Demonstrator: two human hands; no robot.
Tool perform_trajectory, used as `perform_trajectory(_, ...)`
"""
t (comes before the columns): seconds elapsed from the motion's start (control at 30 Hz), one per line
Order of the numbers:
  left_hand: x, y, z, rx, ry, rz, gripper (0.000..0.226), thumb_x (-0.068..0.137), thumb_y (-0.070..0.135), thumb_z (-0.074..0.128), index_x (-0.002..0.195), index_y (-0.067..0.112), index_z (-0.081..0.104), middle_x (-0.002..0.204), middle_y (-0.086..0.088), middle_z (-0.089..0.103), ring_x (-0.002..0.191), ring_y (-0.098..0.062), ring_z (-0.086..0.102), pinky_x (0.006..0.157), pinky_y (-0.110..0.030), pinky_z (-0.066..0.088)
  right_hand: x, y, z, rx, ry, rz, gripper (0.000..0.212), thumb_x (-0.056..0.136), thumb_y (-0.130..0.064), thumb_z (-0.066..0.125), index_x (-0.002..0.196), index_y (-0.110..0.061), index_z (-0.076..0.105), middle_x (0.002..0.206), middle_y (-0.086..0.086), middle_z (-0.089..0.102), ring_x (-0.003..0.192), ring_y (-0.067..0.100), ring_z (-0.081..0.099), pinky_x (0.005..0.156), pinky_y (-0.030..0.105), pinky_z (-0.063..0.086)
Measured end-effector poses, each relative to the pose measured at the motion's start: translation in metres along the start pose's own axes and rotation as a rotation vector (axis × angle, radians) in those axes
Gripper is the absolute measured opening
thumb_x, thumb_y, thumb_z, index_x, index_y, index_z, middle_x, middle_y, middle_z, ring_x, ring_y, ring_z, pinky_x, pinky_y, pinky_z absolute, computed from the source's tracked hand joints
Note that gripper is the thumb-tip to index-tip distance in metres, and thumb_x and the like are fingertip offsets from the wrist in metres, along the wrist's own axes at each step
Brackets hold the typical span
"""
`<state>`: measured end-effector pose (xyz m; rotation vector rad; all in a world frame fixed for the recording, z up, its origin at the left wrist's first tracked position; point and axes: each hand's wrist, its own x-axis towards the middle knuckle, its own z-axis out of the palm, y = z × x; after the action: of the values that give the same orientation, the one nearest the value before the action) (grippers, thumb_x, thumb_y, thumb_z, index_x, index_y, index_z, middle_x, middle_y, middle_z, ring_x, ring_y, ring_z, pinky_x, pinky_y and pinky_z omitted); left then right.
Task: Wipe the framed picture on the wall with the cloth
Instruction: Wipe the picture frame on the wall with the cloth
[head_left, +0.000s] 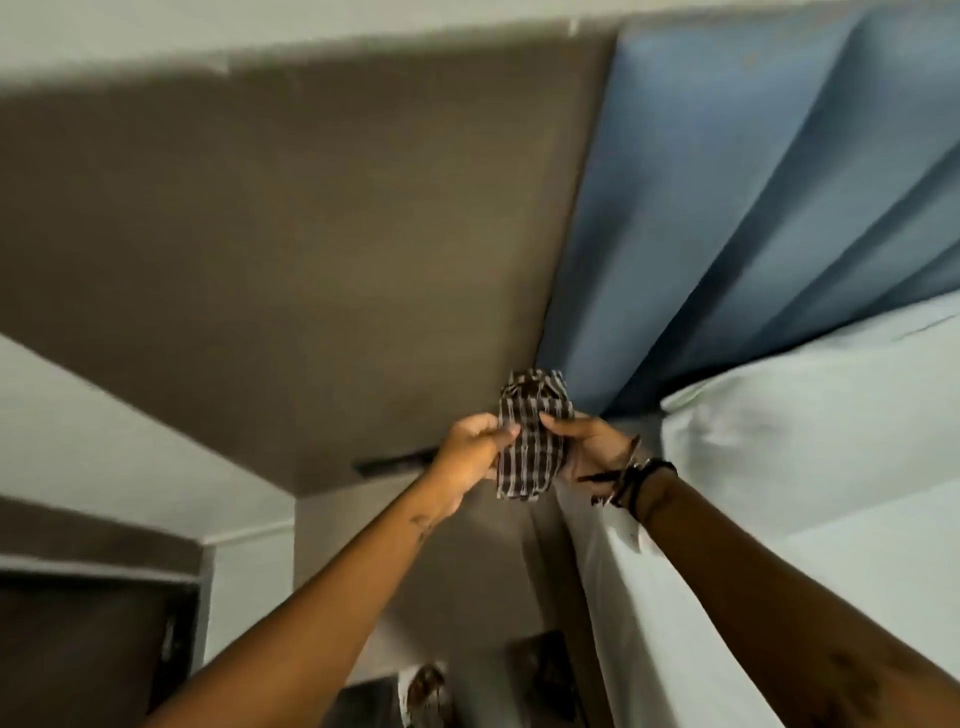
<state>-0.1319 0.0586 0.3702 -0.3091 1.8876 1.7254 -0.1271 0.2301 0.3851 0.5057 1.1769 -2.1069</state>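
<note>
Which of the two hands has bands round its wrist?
The right hand, holding the right side of the checked cloth, has dark bands at its wrist. The left hand has a bare wrist.

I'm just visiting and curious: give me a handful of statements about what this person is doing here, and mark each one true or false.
1. Both hands hold the checked cloth. True: the left hand and the right hand each grip a side.
2. The cloth is plain white. False: it is dark with light stripes in a check.
3. A blue curtain hangs to the right of the brown wall. True.
4. The cloth is pressed flat against a framed picture. False: it is bunched between the hands, and no frame is under it.
5. The right wrist is bare. False: dark bands circle it.
</note>
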Motion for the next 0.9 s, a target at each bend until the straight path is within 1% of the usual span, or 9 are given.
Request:
perform_trajectory(0.17, -0.057, 0.134, 0.017, 0.168, 0.107, 0.381, 0.008, 0.087, 0.016, 0.066, 0.085, 0.016, 0.059, 0.071, -0.004, 0.055, 0.07, -0.02, 0.053, 0.069, -0.033, 0.046, -0.089, -0.099, 0.047, 0.068, 0.185, -0.233, 0.029, 0.101, -0.019, 0.043, 0.11, -0.002, 0.065, 0.104, 0.017, 0.073, 0.102, 0.033, 0.063, 0.086, 0.047, 0.048)
perform_trajectory(0.3, -0.106, 0.242, 0.029, 0.346, 0.02, 0.784, 0.009, 0.085, 0.012, 0.068, 0.087, 0.018, 0.062, 0.077, -0.001, 0.062, 0.068, -0.012, 0.054, 0.066, -0.019, 0.045, -0.167, -0.173, 0.068, 0.215, 0.262, -0.495, 0.034, 0.099, -0.018, 0.042, 0.119, 0.004, 0.059, 0.086, 0.022, 0.075, 0.095, 0.037, 0.064, 0.087, 0.052, 0.051)
perform_trajectory(0.43, -0.15, 0.349, 0.035, 0.589, 0.094, 1.179, 0.013, 0.085, 0.037, 0.065, 0.097, 0.035, 0.061, 0.103, 0.019, 0.064, 0.087, 0.006, 0.06, 0.073, -0.004, 0.042, -0.236, -0.25, 0.09, 0.313, 0.422, -0.79, 0.035, 0.099, -0.004, 0.037, 0.128, 0.008, 0.05, 0.113, 0.031, 0.062, 0.12, 0.045, 0.055, 0.095, 0.06, 0.044)
perform_trajectory(0.53, -0.177, 0.45, 0.044, 0.806, 0.311, 1.497, 0.033, 0.087, 0.053, 0.053, 0.118, 0.04, 0.054, 0.12, 0.028, 0.054, 0.11, 0.008, 0.052, 0.09, -0.005, 0.036, -0.289, -0.323, 0.112, 0.278, 0.571, -1.095, 0.021, 0.098, 0.0, 0.039, 0.103, -0.003, 0.06, 0.096, 0.021, 0.062, 0.093, 0.036, 0.064, 0.079, 0.049, 0.052)
perform_trajectory(0.63, -0.192, 0.546, 0.06, 1.073, 0.538, 1.646, 0.057, 0.092, 0.051, 0.045, 0.142, 0.025, 0.041, 0.148, 0.006, 0.044, 0.137, -0.012, 0.04, 0.113, -0.027, 0.028, -0.329, -0.399, 0.136, 0.198, 0.706, -1.405, 0.021, 0.098, -0.004, 0.037, 0.087, -0.009, 0.055, 0.07, 0.012, 0.052, 0.058, 0.024, 0.05, 0.052, 0.027, 0.043)
perform_trajectory(0.7, -0.2, 0.605, 0.075, 1.192, 0.649, 1.642, 0.065, 0.095, 0.053, 0.037, 0.152, 0.023, 0.024, 0.162, 0.0, 0.023, 0.149, -0.016, 0.018, 0.121, -0.035, 0.01, -0.353, -0.454, 0.153, 0.18, 0.816, -1.567, 0.02, 0.098, -0.006, 0.038, 0.099, -0.001, 0.057, 0.081, 0.016, 0.057, 0.063, 0.028, 0.055, 0.053, 0.032, 0.048)
perform_trajectory(0.77, -0.209, 0.658, 0.092, 1.293, 0.761, 1.718, 0.065, 0.097, 0.052, 0.029, 0.154, 0.024, 0.014, 0.165, 0.0, 0.011, 0.152, -0.016, 0.006, 0.122, -0.038, 0.001, -0.374, -0.508, 0.169, 0.168, 0.933, -1.69, 0.032, 0.096, -0.003, 0.038, 0.123, 0.002, 0.055, 0.116, 0.022, 0.054, 0.089, 0.039, 0.062, 0.08, 0.045, 0.055)
perform_trajectory(0.83, -0.223, 0.707, 0.114, 1.385, 0.889, 1.809, 0.062, 0.098, 0.048, 0.024, 0.154, 0.023, 0.013, 0.165, -0.002, 0.01, 0.152, -0.018, 0.004, 0.121, -0.041, 0.0, -0.393, -0.557, 0.18, 0.127, 1.021, -1.791, 0.038, 0.095, 0.001, 0.039, 0.132, 0.002, 0.049, 0.136, 0.022, 0.042, 0.108, 0.044, 0.057, 0.097, 0.044, 0.048)
perform_trajectory(0.9, -0.238, 0.748, 0.136, 1.419, 0.994, 1.848, 0.06, 0.099, 0.045, 0.023, 0.153, 0.022, 0.014, 0.165, -0.003, 0.012, 0.152, -0.02, 0.006, 0.121, -0.043, 0.002, -0.404, -0.595, 0.187, 0.015, 1.116, -1.853, 0.039, 0.095, 0.001, 0.041, 0.133, 0.002, 0.046, 0.139, 0.022, 0.04, 0.115, 0.043, 0.051, 0.097, 0.04, 0.043)
